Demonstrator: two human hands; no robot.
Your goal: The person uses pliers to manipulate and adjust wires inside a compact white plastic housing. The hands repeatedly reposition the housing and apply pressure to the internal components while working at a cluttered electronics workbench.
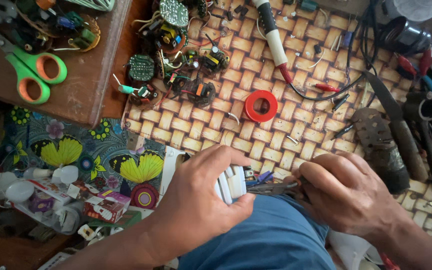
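Lamp base (232, 182), white plastic, ribbed, small components showing at its right end; sits over the lap in blue cloth, above the woven mat (276, 125). Left hand (198, 192) curled tight around it. Right hand (343, 192) closed on pliers (271, 188), tips touching the base. Red tape roll (261, 106) well apart.

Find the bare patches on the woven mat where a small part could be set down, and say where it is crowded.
Free: woven mat between the red tape ring and the left hand; also right of the ring, before the perforated brown metal piece. Crowded: the round circuit boards at the top left, and the dark tools along the right edge.
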